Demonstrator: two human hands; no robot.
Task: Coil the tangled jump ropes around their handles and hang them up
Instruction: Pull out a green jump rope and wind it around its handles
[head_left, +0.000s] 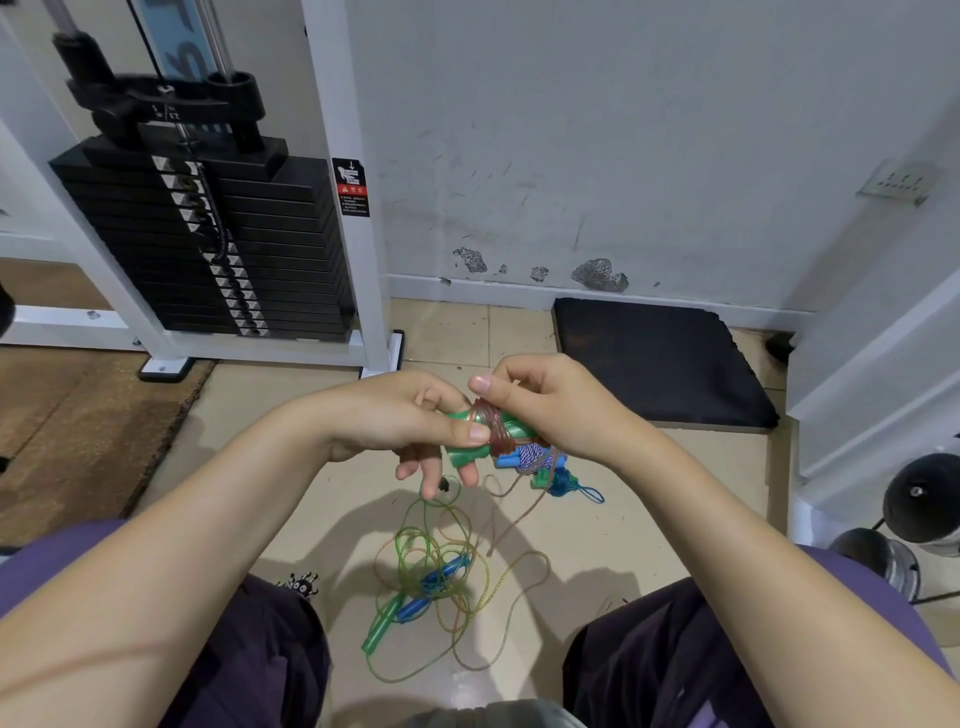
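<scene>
The left hand clamps its grip on the green handles, thumb pressed over them, while the right hand at their 3 o'clock pinches the brown rope wound around them. Just below, at 5 o'clock, lie already coiled bundles of blue and green. A loose tangle of green and yellow rope with blue and green handles rests on the tiled floor at 6 o'clock, between the person's knees.
</scene>
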